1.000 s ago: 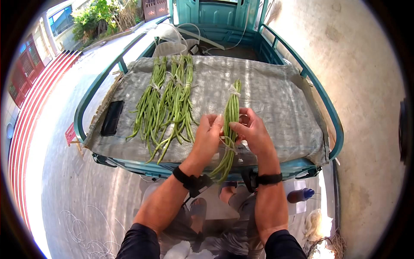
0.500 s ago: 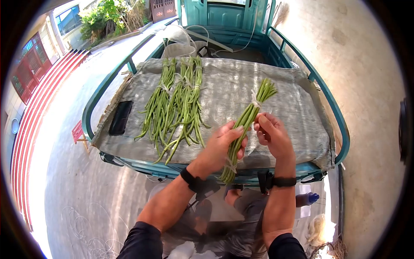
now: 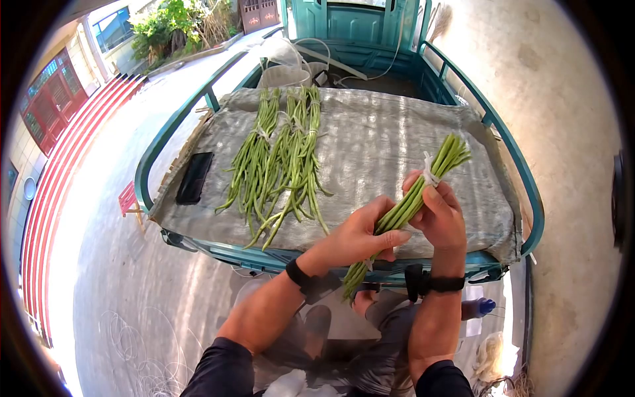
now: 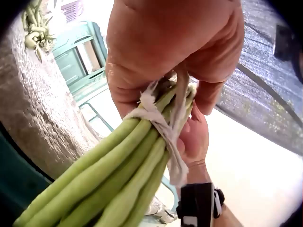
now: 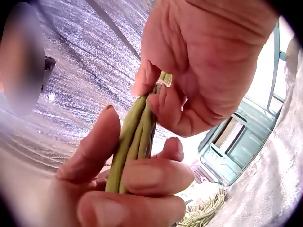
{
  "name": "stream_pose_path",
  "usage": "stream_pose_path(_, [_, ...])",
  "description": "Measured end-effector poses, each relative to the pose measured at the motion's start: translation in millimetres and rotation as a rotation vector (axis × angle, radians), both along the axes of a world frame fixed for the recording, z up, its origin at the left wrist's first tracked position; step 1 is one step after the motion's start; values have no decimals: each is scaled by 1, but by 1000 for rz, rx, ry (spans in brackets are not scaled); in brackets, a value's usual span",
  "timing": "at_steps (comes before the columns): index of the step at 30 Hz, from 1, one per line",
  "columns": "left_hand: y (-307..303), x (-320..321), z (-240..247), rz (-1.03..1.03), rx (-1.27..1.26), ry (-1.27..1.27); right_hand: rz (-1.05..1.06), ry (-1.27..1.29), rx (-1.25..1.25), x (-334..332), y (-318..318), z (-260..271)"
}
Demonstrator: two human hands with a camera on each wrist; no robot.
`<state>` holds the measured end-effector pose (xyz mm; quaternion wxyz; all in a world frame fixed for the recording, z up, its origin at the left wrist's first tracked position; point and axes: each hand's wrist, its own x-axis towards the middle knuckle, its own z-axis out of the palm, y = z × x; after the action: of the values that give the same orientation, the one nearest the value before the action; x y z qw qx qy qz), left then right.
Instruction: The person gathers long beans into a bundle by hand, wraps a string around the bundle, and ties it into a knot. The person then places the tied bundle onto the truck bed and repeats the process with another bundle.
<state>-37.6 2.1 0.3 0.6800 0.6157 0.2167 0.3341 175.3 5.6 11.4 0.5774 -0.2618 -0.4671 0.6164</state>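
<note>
A slim bundle of long green beans (image 3: pixel 401 210) is held over the front of the grey sheet, slanting up to the right. My left hand (image 3: pixel 362 233) grips its lower half. Higher up, my right hand (image 3: pixel 442 215) holds it just below a pale tie (image 3: pixel 431 173), thumb on the near side. A second pale strip (image 4: pixel 163 125) is knotted near the bundle's lower end in the left wrist view. The right wrist view shows fingertips (image 5: pixel 154 177) of the left hand curled round the stalks. More tied bean bundles (image 3: pixel 278 159) lie on the sheet to the left.
The grey sheet (image 3: pixel 370 126) covers the rear of a teal cargo bed with side rails (image 3: pixel 493 132). A dark phone-like slab (image 3: pixel 194 178) lies at the sheet's left edge. Behind stands a whitish bucket (image 3: pixel 281 76). A blue-capped bottle (image 3: pixel 477 308) is below, at right.
The bundle has tilted from nearly upright to slanting right. The right hand let go, then took hold near the upper tie; the left hand has stayed on the beans.
</note>
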Motion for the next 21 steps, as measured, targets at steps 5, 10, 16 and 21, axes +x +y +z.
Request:
stream_pose_path(5, [-5,6,-2,304,531,190,-28,47,150,-5,-1,10])
stream_pose_path(10, [-15,15,-3,362,548,167,-88,10,239,-11,-2,14])
stream_pose_path(16, [-22,9,14,238,315,164,-191,-56,189,-17,-6,23])
stream_pose_path(21, [-25,6,16,98,207,28,-97,40,201,-15,-10,25])
